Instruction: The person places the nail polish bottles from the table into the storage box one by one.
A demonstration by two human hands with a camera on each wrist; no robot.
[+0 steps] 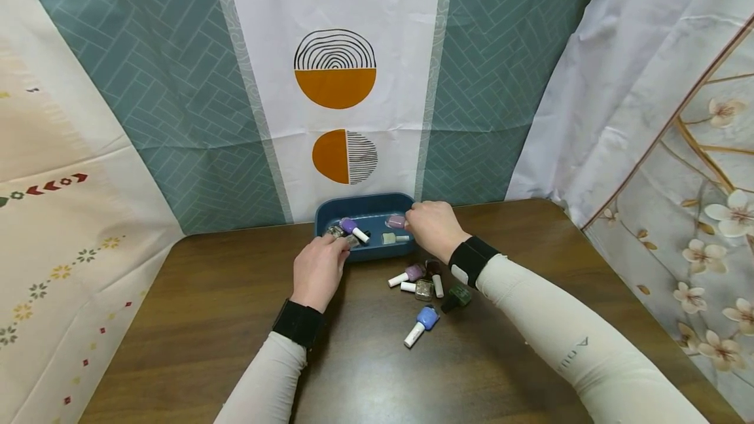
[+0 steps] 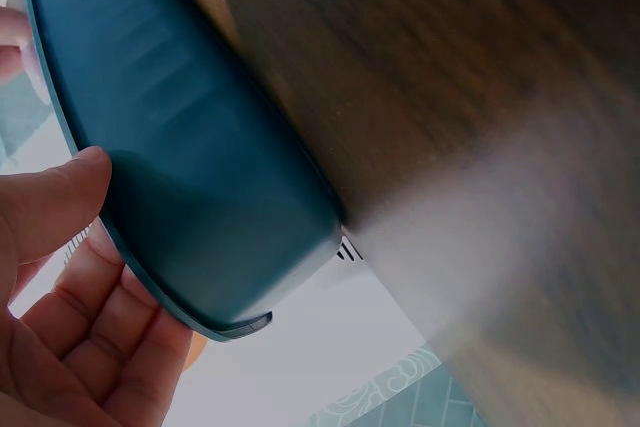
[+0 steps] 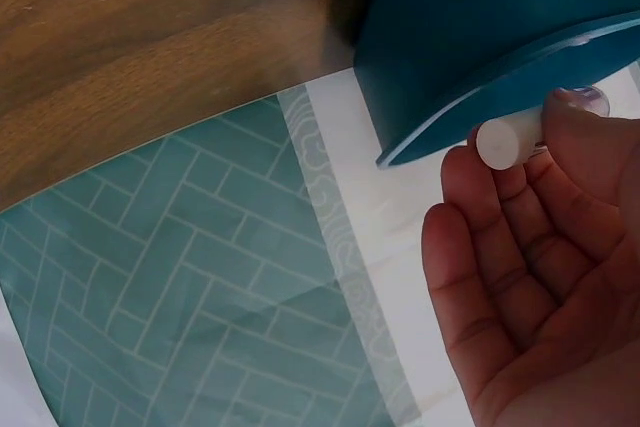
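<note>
My left hand [image 1: 321, 270] is at the front left of a blue plastic tray [image 2: 200, 167]. Its thumb lies against the outside of the rim and the other fingers curl behind it, gripping the edge. Over the tray's right end, my right hand [image 1: 437, 224] pinches a pink nail polish bottle [image 1: 396, 222] whose white cap [image 3: 505, 142] points out of the grip. Inside the tray lie a purple nail polish bottle [image 1: 355, 229], a pale bottle [image 1: 390, 238] and some darker ones by the left fingers, partly hidden.
On the wooden table [image 1: 224, 319] in front of the tray lie a mauve bottle [image 1: 415, 272], a glittery bottle [image 1: 423, 290], a dark red bottle [image 1: 434, 269], a dark green bottle [image 1: 460, 294] and a blue bottle [image 1: 427, 317]. A patterned curtain [image 1: 365, 110] hangs behind the tray.
</note>
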